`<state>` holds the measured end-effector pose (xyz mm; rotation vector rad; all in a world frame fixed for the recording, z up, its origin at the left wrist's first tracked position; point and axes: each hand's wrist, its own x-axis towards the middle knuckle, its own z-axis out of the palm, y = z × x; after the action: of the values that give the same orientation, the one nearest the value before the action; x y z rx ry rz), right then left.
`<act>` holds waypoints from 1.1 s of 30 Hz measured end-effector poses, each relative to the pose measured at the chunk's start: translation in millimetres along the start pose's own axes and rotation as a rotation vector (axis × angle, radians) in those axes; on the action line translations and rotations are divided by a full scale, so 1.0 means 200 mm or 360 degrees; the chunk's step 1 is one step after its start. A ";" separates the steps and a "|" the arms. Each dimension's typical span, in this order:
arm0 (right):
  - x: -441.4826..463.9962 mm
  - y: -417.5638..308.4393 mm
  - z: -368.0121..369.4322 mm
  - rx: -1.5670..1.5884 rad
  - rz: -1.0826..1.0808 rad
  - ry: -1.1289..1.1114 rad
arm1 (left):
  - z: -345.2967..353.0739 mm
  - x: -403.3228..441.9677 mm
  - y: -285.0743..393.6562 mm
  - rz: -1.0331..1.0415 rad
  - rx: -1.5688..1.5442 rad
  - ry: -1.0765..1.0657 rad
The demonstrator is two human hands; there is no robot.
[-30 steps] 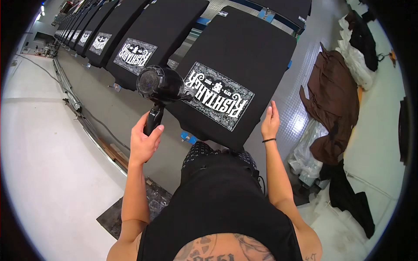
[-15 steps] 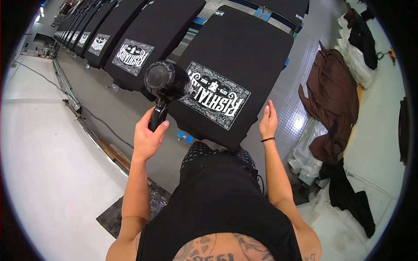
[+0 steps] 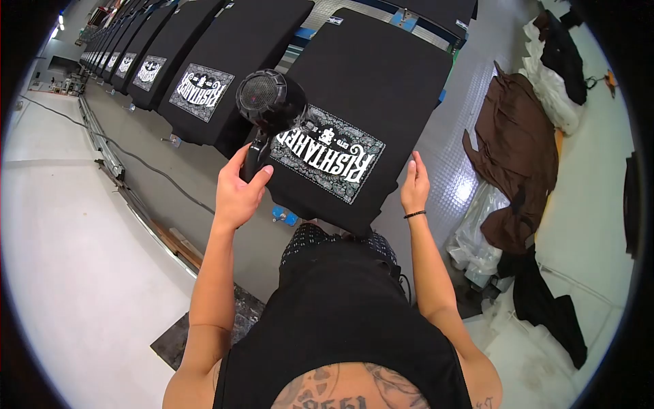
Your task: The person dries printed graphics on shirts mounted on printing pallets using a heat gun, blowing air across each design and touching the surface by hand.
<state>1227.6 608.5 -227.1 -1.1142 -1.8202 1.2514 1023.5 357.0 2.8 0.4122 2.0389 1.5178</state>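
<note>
My left hand (image 3: 240,187) is wrapped round the handle of a black hair dryer (image 3: 272,102). The dryer is held above the left part of a white-and-grey print (image 3: 334,157) on a black T-shirt (image 3: 371,68), and it hides some of the lettering. That shirt lies stretched over a flat board in front of me. Beside the shirt's right edge is my right hand (image 3: 414,184), holding nothing, with fingers stretched out and a dark bracelet at the wrist. Whether it touches the cloth I cannot tell.
A long row of boards with printed black shirts (image 3: 202,93) runs off to the upper left. Brown cloth (image 3: 514,143) and clear plastic (image 3: 480,232) are heaped on the right. A cable (image 3: 150,160) trails along the left, beside a white surface (image 3: 88,273).
The hair dryer and my left hand have moved right and slightly up, and the dryer has turned a little. My right hand has shifted slightly, still with fingers extended.
</note>
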 end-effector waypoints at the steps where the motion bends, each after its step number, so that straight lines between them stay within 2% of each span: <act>1: 0.00 0.00 0.00 0.0001 -0.0003 0.0000 | 0.00 -0.01 0.01 -0.0002 -0.0003 0.0000; 12: -0.01 0.02 0.02 -0.0014 0.0029 -0.0013 | -0.12 -0.28 -0.03 -0.0169 0.0039 0.0083; 14: -0.02 0.02 0.04 -0.0038 0.0025 -0.0005 | -0.14 -0.30 -0.03 -0.0207 0.0018 0.0015; 25: -0.06 -0.06 0.04 -0.0051 0.0046 0.0045 | -0.09 -0.03 -0.01 0.0060 0.0011 -0.0066; 28: -0.05 -0.04 0.00 -0.0141 0.0005 0.0044 | -0.06 0.01 0.05 -0.0079 0.0052 -0.0138; 30: -0.01 -0.04 0.00 -0.0186 0.0000 0.0033 | -0.02 0.02 0.06 -0.0011 0.0039 -0.0130; 33: 0.05 -0.02 -0.02 -0.0142 -0.0032 -0.0044 | 0.05 0.00 0.08 -0.0094 -0.0019 -0.0182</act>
<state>1225.4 619.0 -221.8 -1.1292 -1.9195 1.1895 1028.3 368.9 15.7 0.4204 1.9362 1.4379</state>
